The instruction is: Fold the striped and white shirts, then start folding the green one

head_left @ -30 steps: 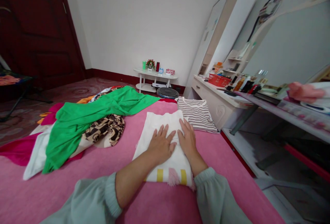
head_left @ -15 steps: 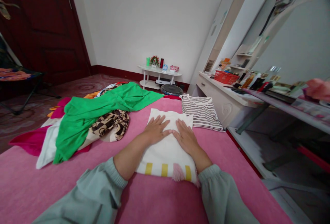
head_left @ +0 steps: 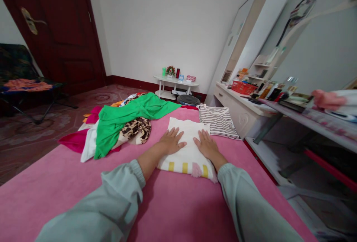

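- One folded white garment [head_left: 188,130] lay flat on the pink bedspread [head_left: 178,205], in front of the person, its near end marked by yellow bars [head_left: 185,167] and a pink tassel [head_left: 196,170].
- Both hands rested palm down on that garment, apart from each other, clamped on nothing: the left hand [head_left: 171,142] lay over its left side with the fingers spread, and the right hand [head_left: 206,144] over its right side with the fingers extended.
- Pale grey-green sleeves [head_left: 119,193] covered both forearms, leaving the wrists bare.
- Just beyond the right hand, a black-and-white striped top [head_left: 219,121] lay folded on the bedspread.
- To the left, well apart from the hands, was a loose heap: a green garment [head_left: 125,117] on top, with a brown-and-black patterned cloth [head_left: 136,128], a magenta cloth [head_left: 74,139] and a white cloth [head_left: 89,145] showing around it.
- Against the right wall, a white desk [head_left: 237,102] carried a red basket [head_left: 243,87] and bottles.
- By the far wall, a low white stand [head_left: 178,82] held a green cup [head_left: 164,71] and a small potted plant [head_left: 170,71].
- Near the dark red door [head_left: 64,37], a folding chair [head_left: 16,63] bore an orange-pink cloth [head_left: 28,84].
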A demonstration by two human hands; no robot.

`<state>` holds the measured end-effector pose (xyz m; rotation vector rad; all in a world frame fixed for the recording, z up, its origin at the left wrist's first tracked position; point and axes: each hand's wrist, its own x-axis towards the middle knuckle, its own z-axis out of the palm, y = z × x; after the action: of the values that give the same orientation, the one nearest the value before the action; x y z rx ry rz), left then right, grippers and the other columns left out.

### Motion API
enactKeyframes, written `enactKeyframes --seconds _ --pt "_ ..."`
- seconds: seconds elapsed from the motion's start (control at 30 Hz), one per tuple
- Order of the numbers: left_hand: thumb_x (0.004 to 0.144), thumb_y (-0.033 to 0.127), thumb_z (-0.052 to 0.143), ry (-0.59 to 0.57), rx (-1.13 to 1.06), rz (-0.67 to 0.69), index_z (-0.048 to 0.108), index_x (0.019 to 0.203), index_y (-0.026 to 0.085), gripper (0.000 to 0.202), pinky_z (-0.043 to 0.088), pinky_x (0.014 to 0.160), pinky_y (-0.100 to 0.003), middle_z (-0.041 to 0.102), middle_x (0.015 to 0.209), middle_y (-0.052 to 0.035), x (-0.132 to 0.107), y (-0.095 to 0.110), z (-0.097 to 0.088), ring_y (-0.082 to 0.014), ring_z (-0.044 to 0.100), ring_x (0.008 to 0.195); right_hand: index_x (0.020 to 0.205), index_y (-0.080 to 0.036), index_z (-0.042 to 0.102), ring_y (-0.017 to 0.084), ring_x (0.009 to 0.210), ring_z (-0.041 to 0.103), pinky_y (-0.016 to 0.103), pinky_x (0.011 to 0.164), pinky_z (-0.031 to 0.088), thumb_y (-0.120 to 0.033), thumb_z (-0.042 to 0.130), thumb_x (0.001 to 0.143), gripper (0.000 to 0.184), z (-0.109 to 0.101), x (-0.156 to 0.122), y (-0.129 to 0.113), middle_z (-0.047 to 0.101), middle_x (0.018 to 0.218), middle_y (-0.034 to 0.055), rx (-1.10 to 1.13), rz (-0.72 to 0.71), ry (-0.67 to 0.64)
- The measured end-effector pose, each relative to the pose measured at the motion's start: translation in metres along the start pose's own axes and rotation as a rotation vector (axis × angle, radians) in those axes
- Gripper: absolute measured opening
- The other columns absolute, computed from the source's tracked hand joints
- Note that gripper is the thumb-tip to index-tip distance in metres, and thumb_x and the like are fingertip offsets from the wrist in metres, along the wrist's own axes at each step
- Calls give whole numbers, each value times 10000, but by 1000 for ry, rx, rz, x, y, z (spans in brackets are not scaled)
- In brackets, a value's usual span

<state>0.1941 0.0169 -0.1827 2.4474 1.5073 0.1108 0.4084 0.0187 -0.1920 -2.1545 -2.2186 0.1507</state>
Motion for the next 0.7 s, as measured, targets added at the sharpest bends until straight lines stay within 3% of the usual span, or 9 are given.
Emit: enactKeyframes --seconds 0.13,0.23,0.3,0.37,0.47,0.57,0.7 --pt "902 685 152 22 -1 -21 182 1505 72 861 116 1168 -464 43 1578 -164 -32 1 3 -293 22 1458 1500 -157 231 262 1440 171 523 1106 213 -520 199 966 647 -9 -9 -3 165 1580 100 -104 -12 2" --pt "923 637 163 76 1 -9 222 1488 29 832 108 1179 -419 89 1572 -185 -51 3 6 -286 42 1457 1303 -109 548 337 1291 424 558 1068 220 -439 402 929 520 -27 -5 -17 515 1367 192 -197 -47 50" --pt "930 618 176 126 -11 -13 251 1482 39 803 106 1182 -413 117 1571 -175 -58 5 9 -282 64 1457 1080 -85 682 349 1153 537 543 1044 245 -331 506 875 365 -41 2 -31 655 1133 210 -217 -66 89" --pt "932 611 189 173 -34 -27 269 1480 56 784 108 1184 -414 137 1570 -162 -61 6 12 -278 82 1456 980 -85 709 325 1071 587 472 987 330 -226 487 860 290 -51 12 -48 679 1038 208 -197 -81 133" --pt "927 618 209 211 -81 -41 283 1482 91 769 120 1184 -435 146 1573 -135 -62 6 13 -277 92 1455 1016 -118 702 258 1042 607 344 891 405 -158 390 881 342 -54 30 -73 673 1069 174 -129 -140 200" --pt "918 629 219 215 -131 -42 289 1483 104 774 122 1184 -449 140 1575 -128 -63 5 13 -283 86 1455 1092 -159 680 190 1061 592 258 895 398 -133 397 869 361 -43 53 -97 670 1120 105 -42 -256 213" --pt "908 639 222 215 -179 -37 280 1486 88 800 113 1187 -457 130 1574 -141 -61 4 14 -298 77 1455 1004 -137 707 172 967 601 235 856 409 -152 421 871 316 -23 86 -119 680 1057 94 48 -372 157"
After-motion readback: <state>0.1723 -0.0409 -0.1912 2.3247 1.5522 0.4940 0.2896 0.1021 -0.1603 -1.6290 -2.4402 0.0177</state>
